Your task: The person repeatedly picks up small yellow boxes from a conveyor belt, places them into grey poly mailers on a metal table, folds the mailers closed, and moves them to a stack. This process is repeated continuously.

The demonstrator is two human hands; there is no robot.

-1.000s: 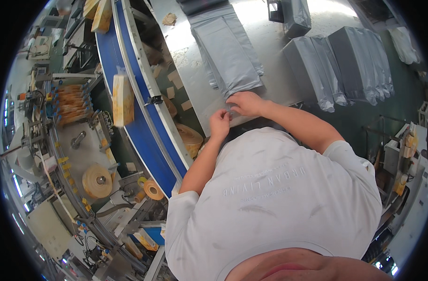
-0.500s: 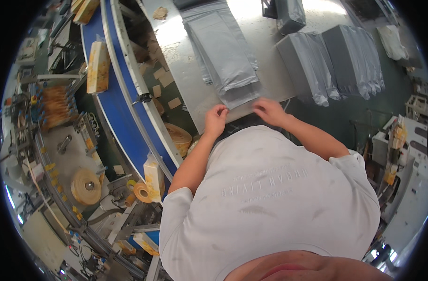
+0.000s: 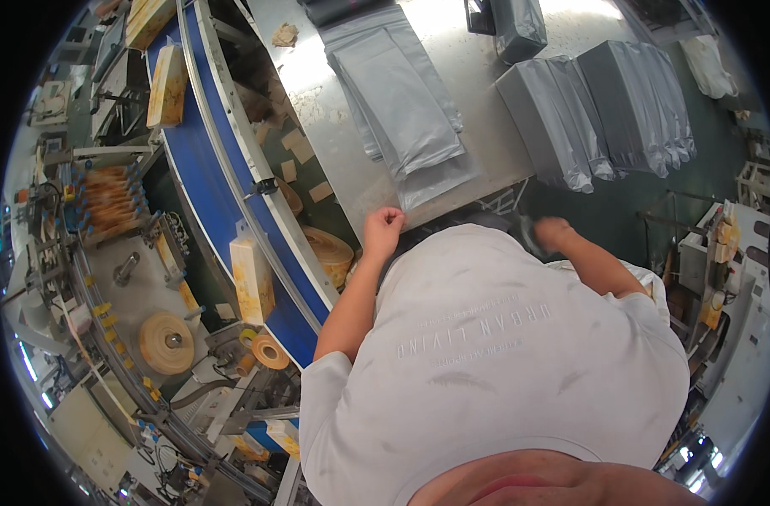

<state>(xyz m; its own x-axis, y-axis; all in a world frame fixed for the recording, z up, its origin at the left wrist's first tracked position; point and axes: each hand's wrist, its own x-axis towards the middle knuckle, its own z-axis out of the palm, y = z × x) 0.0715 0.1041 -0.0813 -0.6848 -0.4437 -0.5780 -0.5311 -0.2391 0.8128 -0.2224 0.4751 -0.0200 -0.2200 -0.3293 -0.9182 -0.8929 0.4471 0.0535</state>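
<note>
My left hand [image 3: 385,229] is at the front edge of the metal table, its thumb and fingertips pressed together. Anything between them is too small to make out. Off the table's edge, to the right, my right hand [image 3: 554,234] is smeared by motion. A pale blurred streak lies beside its fingers, and I cannot tell whether it is held. In front of me a stack of flat grey plastic bags [image 3: 410,101] slants across the table, with the sheer end of one bag near the front edge. Neither hand touches the stack.
Filled grey bags [image 3: 545,118] stand in rows at the table's right. A crumpled brown scrap [image 3: 285,34] lies far left on the metal table [image 3: 326,143]. Left of it, a blue conveyor belt [image 3: 208,185] carries yellow-and-white packs [image 3: 250,274]. Machinery with a tape roll [image 3: 166,341] stands farther left.
My right hand has moved away from the bag's end, rightward and toward me, off the table. My left hand has dropped slightly nearer my body. Packs on the conveyor have shifted.
</note>
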